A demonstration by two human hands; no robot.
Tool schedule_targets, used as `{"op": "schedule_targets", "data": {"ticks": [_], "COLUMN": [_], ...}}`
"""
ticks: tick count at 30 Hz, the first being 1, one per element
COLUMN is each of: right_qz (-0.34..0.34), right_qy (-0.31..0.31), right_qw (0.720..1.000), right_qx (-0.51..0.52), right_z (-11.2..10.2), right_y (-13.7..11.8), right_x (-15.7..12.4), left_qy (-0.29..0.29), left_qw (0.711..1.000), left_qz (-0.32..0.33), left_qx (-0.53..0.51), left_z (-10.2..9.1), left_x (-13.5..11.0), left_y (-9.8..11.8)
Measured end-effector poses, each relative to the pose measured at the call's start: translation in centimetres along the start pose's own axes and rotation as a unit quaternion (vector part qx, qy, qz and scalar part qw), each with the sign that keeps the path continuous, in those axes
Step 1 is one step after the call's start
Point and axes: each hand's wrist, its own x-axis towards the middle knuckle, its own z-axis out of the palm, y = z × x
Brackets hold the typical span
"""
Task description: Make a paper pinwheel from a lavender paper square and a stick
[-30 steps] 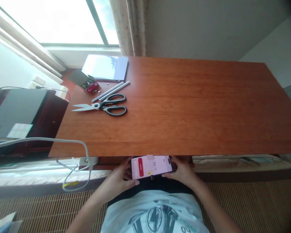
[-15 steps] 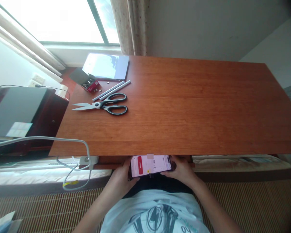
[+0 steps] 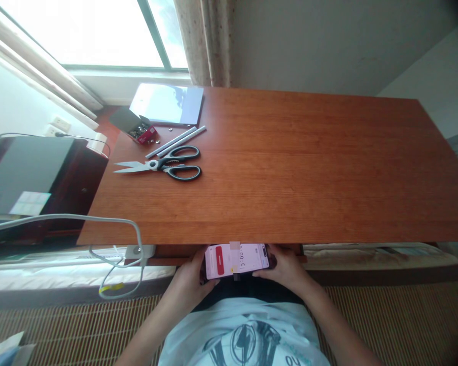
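Observation:
A phone (image 3: 248,259) with a lit pale pink screen and a red button is held sideways just under the table's front edge. My left hand (image 3: 194,277) is closed round its left end, with the thumb at the lower edge. Round the phone's other end is my right hand (image 3: 280,267), also closed on it. Fingers behind the phone are hidden. On the table (image 3: 309,173) lie open scissors (image 3: 164,163) with black and grey handles, their blades pointing left.
Two grey sticks (image 3: 179,142) lie behind the scissors. Beside them stands an open red box (image 3: 145,134) of small metal pieces, several lying loose. A closed laptop (image 3: 168,104) is at the back left. A white cable (image 3: 133,229) loops past the table's front left corner.
The phone has shifted very slightly left in my hands. Everything on the table stays where it was.

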Motion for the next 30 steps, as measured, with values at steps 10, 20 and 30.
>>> {"op": "schedule_targets", "data": {"ticks": [10,20,30], "right_qz": [0.038,0.04,0.021], "right_qy": [0.054,0.08,0.081], "right_qw": [0.992,0.988,0.99], "right_qx": [-0.103,-0.129,-0.118], "right_z": [0.1,0.4,-0.1], "right_y": [-2.2,-2.2,-2.2], "right_x": [-0.1,-0.1,0.3], "left_qy": [0.008,0.011,0.04], "left_qw": [1.0,1.0,0.999], "left_qz": [-0.013,-0.003,0.006], "left_qx": [-0.009,0.004,0.032], "left_z": [0.6,0.5,0.2], "left_x": [0.0,0.1,0.2], "left_y": [0.0,0.1,0.3]}}
